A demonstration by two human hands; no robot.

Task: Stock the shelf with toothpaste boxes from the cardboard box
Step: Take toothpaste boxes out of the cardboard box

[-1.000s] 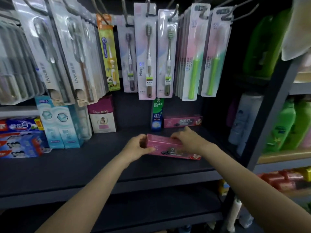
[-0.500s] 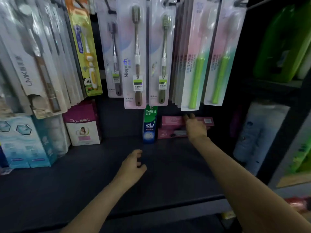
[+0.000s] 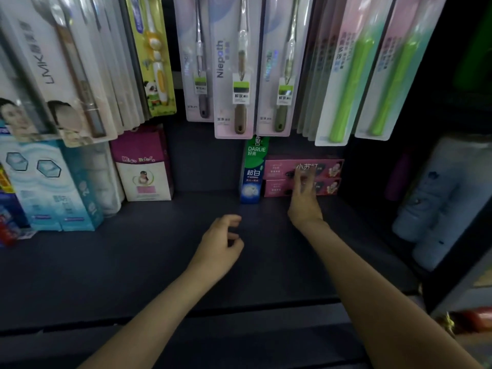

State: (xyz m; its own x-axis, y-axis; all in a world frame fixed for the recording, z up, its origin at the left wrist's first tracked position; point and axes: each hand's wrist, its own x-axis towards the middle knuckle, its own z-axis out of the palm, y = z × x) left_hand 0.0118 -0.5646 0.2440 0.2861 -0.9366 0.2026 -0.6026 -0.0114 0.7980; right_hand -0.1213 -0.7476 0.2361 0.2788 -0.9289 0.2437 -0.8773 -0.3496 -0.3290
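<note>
The left hand [image 3: 222, 245] hangs loosely curled and empty over the shelf [image 3: 133, 262]. Farther back, the right hand [image 3: 303, 201] has fingers spread, its grip released, at two stacked pink toothpaste boxes [image 3: 277, 177]. These look light, stiff, crushable cartons, best pinched across the long sides.

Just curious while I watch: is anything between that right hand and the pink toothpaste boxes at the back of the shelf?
Nothing visible. The right hand is right in front of the two stacked pink toothpaste boxes, its fingers overlapping them.
</note>
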